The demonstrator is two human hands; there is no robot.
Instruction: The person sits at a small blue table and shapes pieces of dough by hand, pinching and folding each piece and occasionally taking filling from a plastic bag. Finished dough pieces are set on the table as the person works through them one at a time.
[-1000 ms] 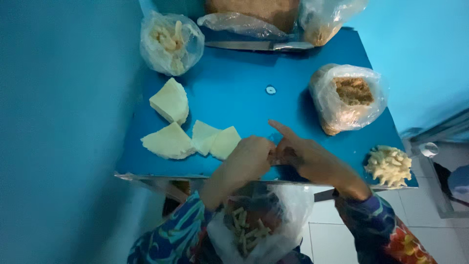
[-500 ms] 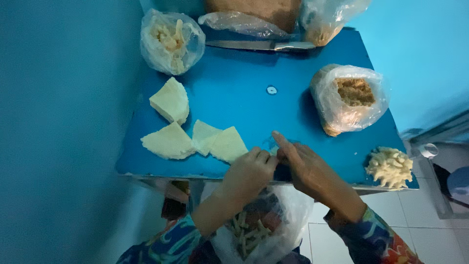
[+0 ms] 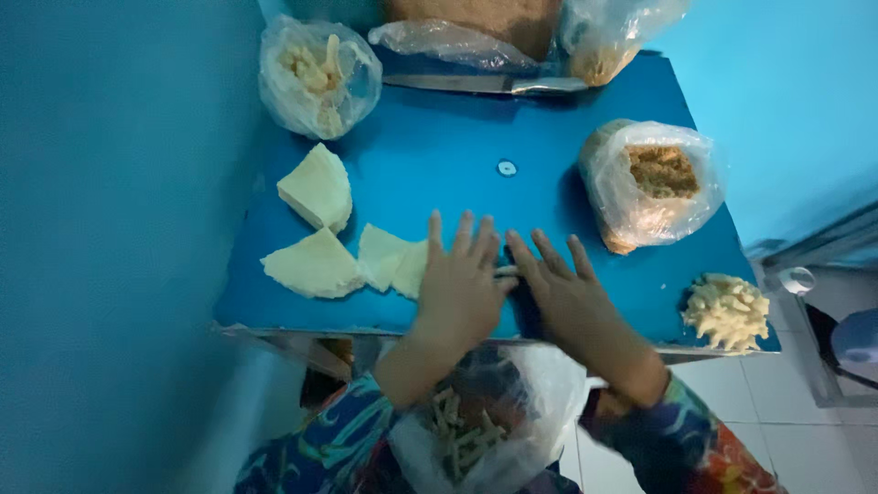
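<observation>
Head view looks straight down on a blue table (image 3: 430, 174), and I see both hands laid flat on it near the front edge, palms down, fingers spread and not gripping anything. My left hand (image 3: 460, 291) and right hand (image 3: 569, 297) lie side by side, and between them a thin pale roll of dough (image 3: 506, 271) pokes out, pressed under the fingers (most of it is covered, so I cannot tell its full length). Just left of the left hand sit pale triangular dough sheets (image 3: 315, 265), with a further wedge (image 3: 317, 187) behind them; one sheet touches or slips under the left hand's edge. At the back left stands an open clear bag of pale pieces (image 3: 320, 78), and beside it a long knife (image 3: 480, 84) lies across the rear of the table. To the right a clear bag of brown filling (image 3: 654, 183) stands well apart from the right hand, and a heap of finished pale rolls (image 3: 727, 311) rests at the front right corner. Below the table edge, between the patterned sleeves, a plastic bag of stick-shaped pieces (image 3: 480, 430) hangs open
</observation>
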